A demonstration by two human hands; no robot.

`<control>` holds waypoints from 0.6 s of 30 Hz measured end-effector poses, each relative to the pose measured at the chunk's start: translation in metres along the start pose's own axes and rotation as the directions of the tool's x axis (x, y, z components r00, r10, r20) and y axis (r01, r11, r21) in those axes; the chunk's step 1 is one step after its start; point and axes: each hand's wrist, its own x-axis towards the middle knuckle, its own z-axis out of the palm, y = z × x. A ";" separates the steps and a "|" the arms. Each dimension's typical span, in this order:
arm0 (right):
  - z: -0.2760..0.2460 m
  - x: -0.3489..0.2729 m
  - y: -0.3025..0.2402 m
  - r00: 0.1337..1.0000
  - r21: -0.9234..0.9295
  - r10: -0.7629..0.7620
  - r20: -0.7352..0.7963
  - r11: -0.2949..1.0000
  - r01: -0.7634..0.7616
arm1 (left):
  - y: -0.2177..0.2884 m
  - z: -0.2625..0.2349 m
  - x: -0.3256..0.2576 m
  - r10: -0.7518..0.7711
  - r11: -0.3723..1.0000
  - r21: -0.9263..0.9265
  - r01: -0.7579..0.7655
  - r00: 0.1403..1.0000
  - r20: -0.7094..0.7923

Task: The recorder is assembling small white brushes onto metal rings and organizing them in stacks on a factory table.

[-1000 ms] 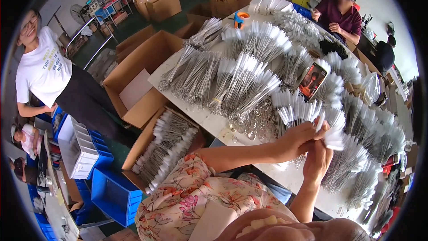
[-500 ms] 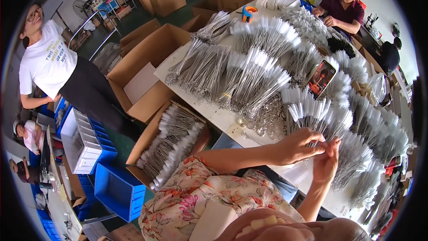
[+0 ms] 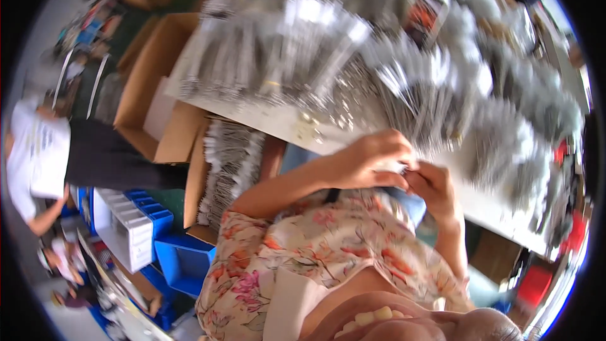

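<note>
My left hand (image 3: 377, 156) and my right hand (image 3: 435, 191) meet in front of my chest, just off the near edge of the table. Thumbs and fingertips of both are pinched together. A small pale glint shows between them, too small and blurred to name. Closest beyond the hands stands a bundle of thin brushes (image 3: 424, 85) with white bristle ends and wire stems. Left of that bundle lies a scatter of small metal rings (image 3: 344, 104), smeared by motion.
More bundled brushes (image 3: 278, 44) cover the white table (image 3: 290, 123), with a phone (image 3: 421, 20) propped among them. Left are a carton of brushes (image 3: 230, 158), an open carton (image 3: 161, 82) and blue crates (image 3: 183, 262). A person (image 3: 44, 145) stands at far left.
The view has swung and blurred. Both hands have drawn back from above the brushes toward my body, still pinched together. The co-worker across the table is mostly out of view.
</note>
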 end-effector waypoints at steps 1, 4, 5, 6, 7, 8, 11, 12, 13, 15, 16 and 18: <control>-0.001 0.001 -0.005 0.995 -0.013 -0.020 0.102 1.000 0.021 | 0.009 -0.002 -0.003 0.025 0.999 0.045 -0.024 1.000 -0.014; 0.003 0.011 -0.004 0.936 0.324 0.082 0.342 0.925 -0.199 | 0.013 -0.006 -0.013 0.104 0.989 0.113 -0.097 0.993 -0.050; 0.005 0.010 -0.001 0.914 0.446 0.034 0.405 0.865 -0.230 | 0.014 -0.002 -0.016 0.123 0.988 0.109 -0.113 0.989 -0.084; 0.003 0.012 0.004 0.894 0.470 0.020 0.449 0.845 -0.254 | 0.012 0.004 -0.019 0.108 0.992 0.081 -0.101 0.991 -0.077; 0.002 0.011 0.009 0.871 0.492 -0.002 0.490 0.826 -0.275 | 0.010 0.009 -0.022 0.170 0.981 0.099 -0.164 0.984 -0.059; 0.000 0.008 0.011 0.857 0.459 0.004 0.515 0.843 -0.280 | 0.009 0.014 -0.026 0.234 0.966 0.119 -0.228 0.971 -0.042; -0.014 -0.008 0.020 0.930 0.317 0.116 0.349 0.919 -0.233 | 0.001 0.025 -0.037 0.131 0.971 0.206 -0.123 0.991 -0.023; -0.025 -0.016 0.028 0.967 0.310 0.116 0.226 0.932 -0.185 | -0.007 0.016 -0.041 0.112 0.951 0.289 -0.106 0.994 -0.003; -0.040 -0.024 0.038 0.992 0.088 0.101 0.080 0.990 -0.108 | -0.001 0.003 -0.046 -0.029 0.872 0.489 0.027 1.000 -0.002; -0.060 -0.049 0.057 0.949 -0.312 0.120 -0.292 0.926 -0.213 | -0.011 -0.012 -0.067 -0.117 0.848 0.412 0.334 0.875 -0.469; -0.065 -0.058 0.059 0.911 -0.566 0.039 -0.411 0.773 -0.288 | -0.016 -0.022 -0.079 -0.277 0.804 0.275 0.528 0.741 -0.612; -0.064 -0.065 0.093 0.896 -0.735 0.039 -0.441 0.558 -0.386 | -0.017 -0.035 -0.090 -0.392 0.657 0.286 0.697 0.641 -0.660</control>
